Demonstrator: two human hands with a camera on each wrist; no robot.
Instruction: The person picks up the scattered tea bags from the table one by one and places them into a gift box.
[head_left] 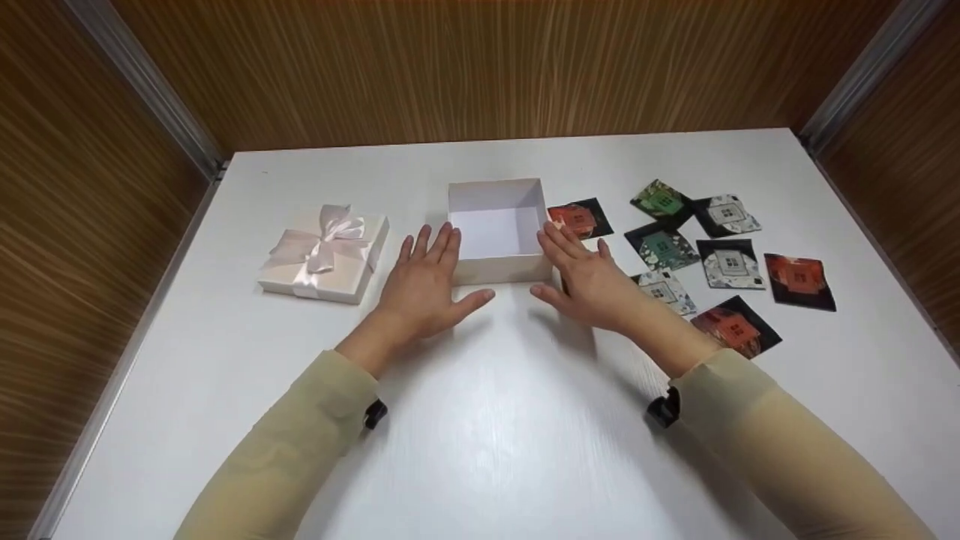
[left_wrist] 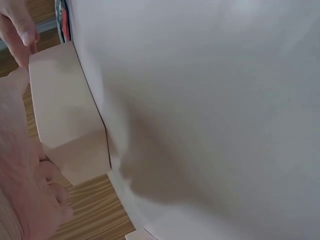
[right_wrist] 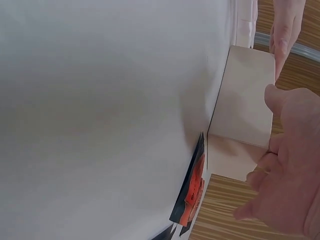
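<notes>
An open-topped white box [head_left: 499, 268] stands on the table, its inside bare. At its left side is my left hand [head_left: 421, 289], fingers straight and fingertips right at the rim, thumb spread toward the front. My right hand [head_left: 592, 281] mirrors it at the right side, fingers extended along the box's front right corner. In the left wrist view the box [left_wrist: 65, 100] shows its outer walls beside the left fingers. The right wrist view has the right hand [right_wrist: 290, 160] close against the box [right_wrist: 245, 95].
Left of the box lies a white lid [head_left: 330, 285] tied with a pale pink ribbon bow [head_left: 330, 240]. Several square sachets in dark, red, green and white, such as a red one [head_left: 799, 281], are scattered on the right. A wood-grain panel [head_left: 480, 67] rises behind the white table [head_left: 480, 435].
</notes>
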